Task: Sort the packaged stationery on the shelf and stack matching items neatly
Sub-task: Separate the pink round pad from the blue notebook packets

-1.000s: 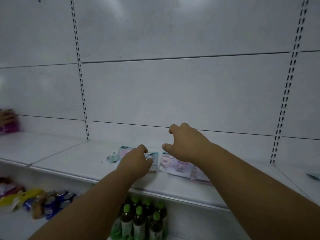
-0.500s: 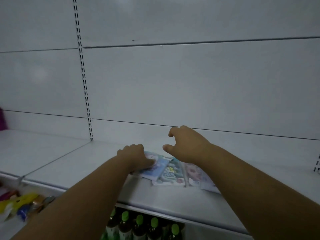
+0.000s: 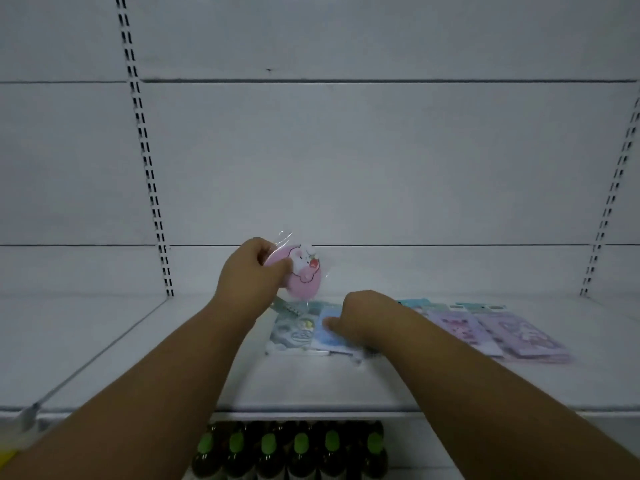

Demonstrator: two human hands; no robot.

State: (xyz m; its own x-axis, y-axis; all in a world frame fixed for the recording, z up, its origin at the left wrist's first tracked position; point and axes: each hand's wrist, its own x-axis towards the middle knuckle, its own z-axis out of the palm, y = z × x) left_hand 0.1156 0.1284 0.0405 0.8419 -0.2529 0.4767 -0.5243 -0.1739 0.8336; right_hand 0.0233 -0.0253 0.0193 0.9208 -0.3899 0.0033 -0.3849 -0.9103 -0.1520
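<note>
My left hand (image 3: 250,276) grips a pink oval cartoon item in a clear bag (image 3: 303,273), lifted upright above the white shelf (image 3: 194,358). Below it lie a grey-green packet (image 3: 294,332) and a light blue packet (image 3: 332,336), side by side. My right hand (image 3: 367,317) rests on the blue packet, fingers curled down onto it; whether it pinches the packet is unclear. To the right lie two purple cartoon packets (image 3: 460,329) (image 3: 519,336), with teal-topped cards behind them.
A white back panel with slotted uprights (image 3: 152,188) (image 3: 609,202) rises behind the shelf. Dark bottles with green caps (image 3: 298,445) stand in a row on the level below. A shelf seam (image 3: 104,348) runs at the left.
The view moved closer and more purple packets came into sight at right. My left hand lifted the pink bagged item off the shelf. My right hand dropped onto the blue packet.
</note>
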